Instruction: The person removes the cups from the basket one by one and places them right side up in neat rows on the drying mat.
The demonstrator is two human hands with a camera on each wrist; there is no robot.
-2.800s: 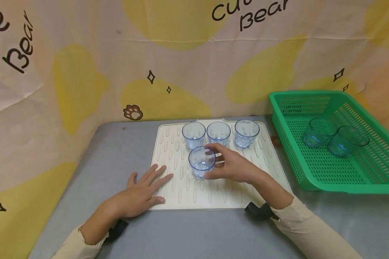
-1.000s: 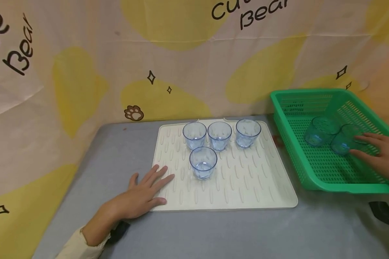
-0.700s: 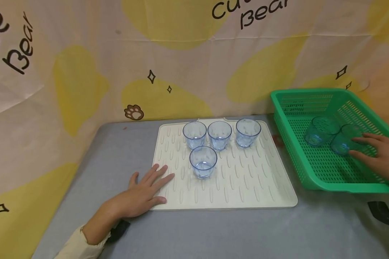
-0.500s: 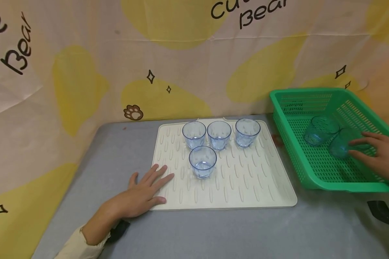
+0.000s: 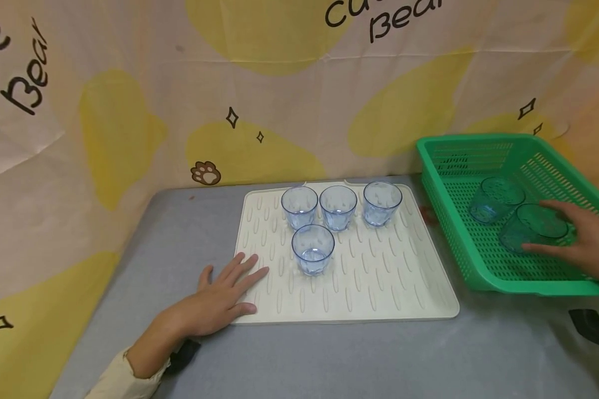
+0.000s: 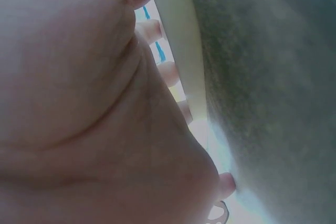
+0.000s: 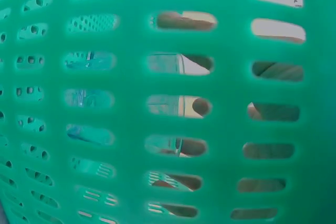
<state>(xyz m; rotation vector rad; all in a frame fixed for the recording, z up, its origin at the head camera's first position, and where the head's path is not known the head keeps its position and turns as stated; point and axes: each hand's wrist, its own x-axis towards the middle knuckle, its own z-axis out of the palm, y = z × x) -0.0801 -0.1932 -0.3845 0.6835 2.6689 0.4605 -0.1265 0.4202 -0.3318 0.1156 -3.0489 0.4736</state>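
My right hand (image 5: 586, 241) reaches into the green basket (image 5: 539, 287) and grips a clear blue drinking glass (image 5: 516, 230), thumb on the near side and fingers at the far side. A second glass (image 5: 494, 202) lies tilted just behind it. My left hand (image 5: 214, 302) rests with spread fingers on the left edge of a white ribbed mat (image 5: 379, 288). On that mat stand upright glasses: three in a back row, including the left glass (image 5: 299, 208), middle glass (image 5: 338, 209) and right glass (image 5: 381, 205), plus a front glass (image 5: 313, 252).
The mat lies on a grey table (image 5: 299, 360), with the basket at its right. A patterned cloth (image 5: 279, 83) hangs behind. In the right wrist view the slotted basket wall (image 7: 231, 98) covers most of the scene, with glass showing through the slots.
My right hand set a glass on the mat's front, let go and moved right into the basket. There the nearer glass has shifted slightly towards me, into its grip. The left hand has stayed put.
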